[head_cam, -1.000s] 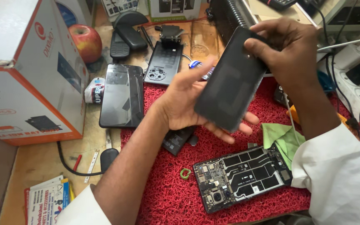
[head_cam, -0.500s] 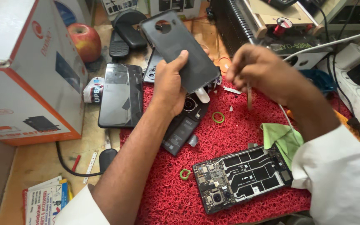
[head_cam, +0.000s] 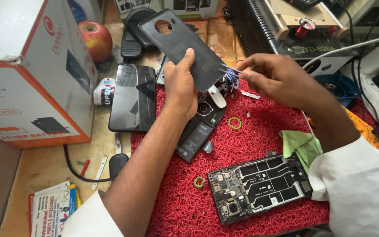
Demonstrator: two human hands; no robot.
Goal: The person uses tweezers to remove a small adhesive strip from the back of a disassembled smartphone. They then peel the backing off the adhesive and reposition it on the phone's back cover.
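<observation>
At my repair bench, my left hand (head_cam: pixel 181 85) grips a dark grey plastic phone back cover with a round camera cut-out (head_cam: pixel 183 46), fingers wrapped behind it and thumb pressed on its inner face, holding it tilted above the red looped-pile work mat (head_cam: pixel 259 131). My right hand (head_cam: pixel 277 79) pinches a pair of thin metal tweezers (head_cam: pixel 230 69), whose tips meet the cover's right edge.

Below the raised cover, on the mat, lies an opened dark phone body with a round camera ring and a black battery (head_cam: pixel 200 127). Nearer to me rests a second stripped phone with its bare circuit board and metal shields showing (head_cam: pixel 257 186). Two small green rubber rings (head_cam: pixel 234 123) sit on the mat, well apart, and a crumpled green cloth (head_cam: pixel 301 145) lies beside my right sleeve.

Left of the mat, on the wooden benchtop (head_cam: pixel 44 166), a black glass-fronted phone (head_cam: pixel 133 96) lies flat near a white and orange cardboard box (head_cam: pixel 27 74). A red apple (head_cam: pixel 95 39) sits behind the box.
</observation>
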